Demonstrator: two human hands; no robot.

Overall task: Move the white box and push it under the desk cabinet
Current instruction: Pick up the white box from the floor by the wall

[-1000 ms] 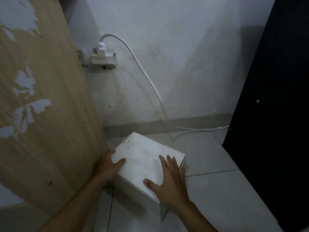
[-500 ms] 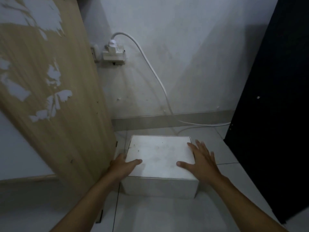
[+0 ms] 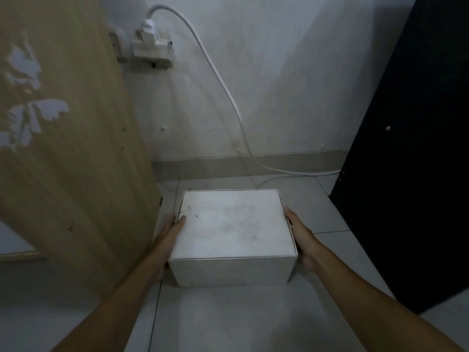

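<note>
Both hands clamp the white rectangular cardboard box (image 3: pixel 233 224) between them, left hand (image 3: pixel 168 237) and right hand (image 3: pixel 300 240) pressed flat on opposite sides; it sits on the floor, with pushing farther in probably remaining.

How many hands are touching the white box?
2. The left hand presses the left side of the white box, thumb on its top; the right hand presses the right side. Their fingers are partly hidden behind it.
</note>
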